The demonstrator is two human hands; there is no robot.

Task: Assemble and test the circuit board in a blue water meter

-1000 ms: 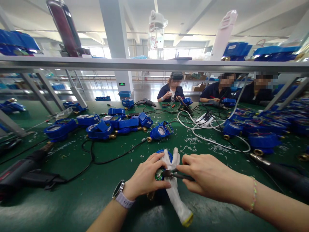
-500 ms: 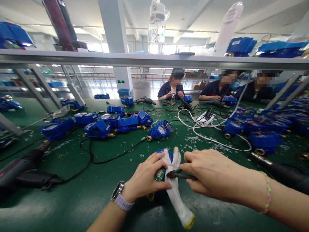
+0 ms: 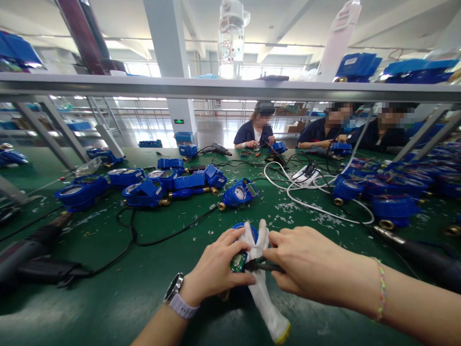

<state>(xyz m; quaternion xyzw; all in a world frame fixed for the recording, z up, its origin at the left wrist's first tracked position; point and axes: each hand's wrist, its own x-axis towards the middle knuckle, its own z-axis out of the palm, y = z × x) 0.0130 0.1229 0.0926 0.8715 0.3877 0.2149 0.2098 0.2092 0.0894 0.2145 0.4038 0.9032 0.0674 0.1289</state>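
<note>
My left hand (image 3: 216, 269) grips a blue water meter (image 3: 240, 257) on the green table, thumb below and fingers over its top. A white work glove (image 3: 262, 288) lies draped across the meter. My right hand (image 3: 306, 262) holds a dark tool, likely pliers (image 3: 260, 265), with its tip at the meter's green circuit board. A watch sits on my left wrist and a bead bracelet on my right.
Several blue meters (image 3: 151, 185) lie at the back left and more (image 3: 392, 192) at the right. Black power tools (image 3: 32, 254) and cables (image 3: 137, 235) lie on the left, another tool (image 3: 418, 252) on the right. White cables (image 3: 309, 202) and a power strip sit mid-table. Three people work across the table.
My right hand and the tool shifted slightly left, closer to the meter. My left hand stays on the meter. The view tilted a little.
</note>
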